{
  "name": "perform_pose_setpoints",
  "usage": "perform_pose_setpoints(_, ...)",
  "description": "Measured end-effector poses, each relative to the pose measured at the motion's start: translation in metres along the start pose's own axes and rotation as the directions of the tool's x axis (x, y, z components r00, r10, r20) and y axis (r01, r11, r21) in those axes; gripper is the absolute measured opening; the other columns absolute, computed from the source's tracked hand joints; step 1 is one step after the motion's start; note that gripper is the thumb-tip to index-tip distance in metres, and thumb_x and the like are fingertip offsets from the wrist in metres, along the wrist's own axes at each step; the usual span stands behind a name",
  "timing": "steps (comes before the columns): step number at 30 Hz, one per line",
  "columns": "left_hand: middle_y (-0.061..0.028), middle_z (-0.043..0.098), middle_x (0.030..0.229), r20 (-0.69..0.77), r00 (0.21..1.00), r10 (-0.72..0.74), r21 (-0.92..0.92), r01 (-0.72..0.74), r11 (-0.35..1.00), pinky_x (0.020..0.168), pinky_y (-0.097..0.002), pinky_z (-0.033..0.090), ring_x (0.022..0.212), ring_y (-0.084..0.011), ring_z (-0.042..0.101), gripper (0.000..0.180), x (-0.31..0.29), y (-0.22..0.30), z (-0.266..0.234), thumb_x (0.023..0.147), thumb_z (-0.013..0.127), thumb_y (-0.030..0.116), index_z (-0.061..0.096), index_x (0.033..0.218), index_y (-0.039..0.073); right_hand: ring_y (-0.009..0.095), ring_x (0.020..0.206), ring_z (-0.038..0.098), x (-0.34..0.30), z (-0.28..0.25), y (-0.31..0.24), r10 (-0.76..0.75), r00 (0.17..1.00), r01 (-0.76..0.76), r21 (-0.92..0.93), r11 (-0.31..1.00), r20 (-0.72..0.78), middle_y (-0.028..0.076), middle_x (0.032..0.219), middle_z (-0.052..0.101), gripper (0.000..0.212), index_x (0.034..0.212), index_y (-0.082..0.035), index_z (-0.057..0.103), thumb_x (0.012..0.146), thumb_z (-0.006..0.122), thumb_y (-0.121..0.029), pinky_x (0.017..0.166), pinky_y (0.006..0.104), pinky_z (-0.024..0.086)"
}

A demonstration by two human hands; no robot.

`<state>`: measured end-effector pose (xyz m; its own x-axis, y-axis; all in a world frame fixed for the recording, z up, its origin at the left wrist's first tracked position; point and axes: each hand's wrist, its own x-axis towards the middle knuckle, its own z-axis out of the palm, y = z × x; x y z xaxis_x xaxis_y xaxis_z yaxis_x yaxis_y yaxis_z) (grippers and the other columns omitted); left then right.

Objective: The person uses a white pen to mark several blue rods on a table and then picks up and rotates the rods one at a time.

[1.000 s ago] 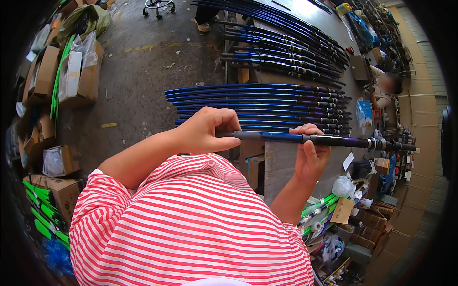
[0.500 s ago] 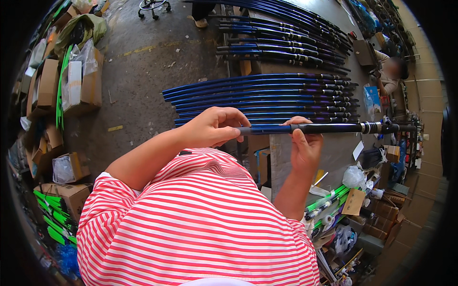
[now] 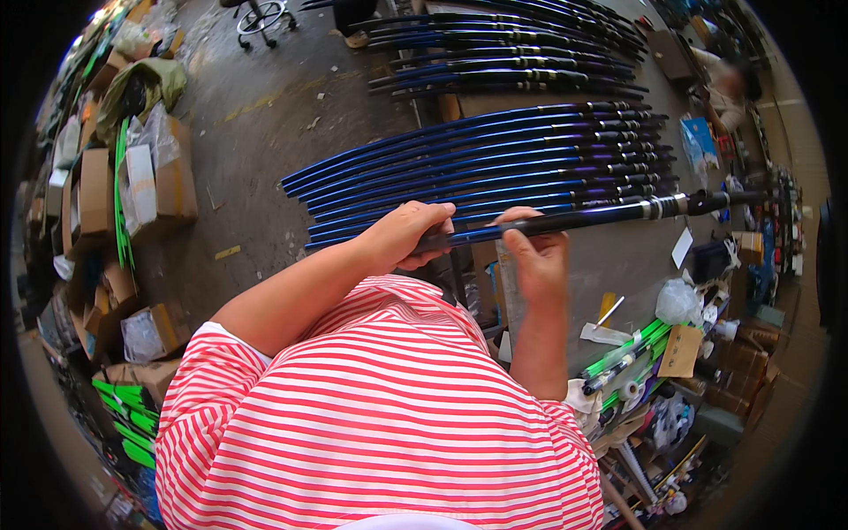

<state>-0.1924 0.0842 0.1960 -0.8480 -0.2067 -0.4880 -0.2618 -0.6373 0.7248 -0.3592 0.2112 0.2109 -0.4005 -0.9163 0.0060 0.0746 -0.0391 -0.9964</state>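
Observation:
Across my front lies a dark fishing rod [image 3: 609, 215], its thick handle with metal rings reaching out to the right and slightly up. My left hand [image 3: 409, 237] is closed round the rod's left end and mostly hides it. A short blue stretch of the rod shows between my hands. My right hand [image 3: 537, 256] grips the handle's left part, thumb on the near side and fingers behind. Just beyond, a row of blue fishing rods [image 3: 477, 162] lies side by side, their dark handles to the right.
More rods [image 3: 521, 60] lie farther back. A grey table [image 3: 565, 327] is under and beside my right arm, with green rods [image 3: 632, 353] and a plastic bag [image 3: 678, 303]. Cardboard boxes [image 3: 181, 177] stand at left. A person [image 3: 726, 97] sits at far right.
My left hand has gone from a loose pinch to a closed grip on the rod's end. My right hand has moved left, and the rod's right end tilts up more. The view has shifted slightly.

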Motion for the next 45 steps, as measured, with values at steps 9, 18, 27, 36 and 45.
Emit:
perform_pose_setpoints(9,-0.0114,0.052,0.055,0.062,0.950,0.307,0.746,-0.248,0.618,0.052,-0.0305,0.040,0.050,-0.0193,0.049,0.051,0.053,-0.028,0.047,0.088,0.041,0.043,0.060,0.068,0.000,0.018,0.086,0.058,-0.017,-0.052,0.045,0.091,0.933,0.103,0.498,0.861,-0.349,0.012,0.097,0.057,0.030,0.101,-0.001,0.053,0.086,0.054,-0.026,0.077,0.0297,0.047)
perform_pose_setpoints(18,-0.0152,0.058,0.073,0.058,0.968,0.245,0.948,-0.130,0.289,0.065,-0.0353,0.045,0.073,-0.0266,0.057,0.048,0.138,-0.090,0.049,0.085,0.046,0.046,0.059,0.073,0.002,0.015,0.060,0.059,-0.048,-0.158,0.153,0.381,0.634,-0.187,0.345,0.920,-0.672,0.011,0.076,0.063,0.022,0.082,0.001,0.057,0.082,0.061,-0.021,0.053,0.0252,0.051)
perform_pose_setpoints(27,-0.0065,0.046,0.073,-0.051,0.865,0.499,0.822,0.320,-0.471,0.057,-0.0317,0.041,0.072,-0.0218,0.050,0.026,0.013,-0.116,-0.076,0.060,0.068,0.020,0.049,0.072,0.008,0.013,0.033,0.048,-0.035,-0.206,0.100,0.443,0.658,-0.744,-0.439,0.504,-0.609,0.009,0.045,0.053,0.051,0.055,0.002,0.054,0.082,0.054,-0.041,0.033,0.0239,0.038)
perform_pose_setpoints(36,-0.0148,0.057,0.070,-0.292,0.833,0.470,0.954,0.287,0.083,0.056,-0.0371,0.044,0.064,-0.0313,0.057,0.024,-0.050,-0.098,-0.055,0.074,0.064,0.019,0.049,0.086,0.005,0.025,0.068,0.061,0.051,-0.221,0.154,0.494,0.688,-0.171,0.542,0.823,-0.532,0.015,0.085,0.060,0.026,0.101,0.001,0.045,0.088,0.051,-0.021,0.062,0.0355,0.053)
perform_pose_setpoints(45,-0.0114,0.052,0.069,-0.092,0.847,0.523,0.989,0.138,-0.049,0.054,-0.0359,0.042,0.063,-0.0282,0.053,0.021,-0.129,-0.069,-0.049,0.077,0.059,0.022,0.055,0.084,0.003,0.009,0.049,0.031,0.063,-0.193,0.104,0.521,0.640,0.312,0.810,0.496,-0.565,0.001,0.064,0.036,0.026,0.094,-0.015,0.048,0.093,0.035,-0.037,0.043,0.0212,0.029)
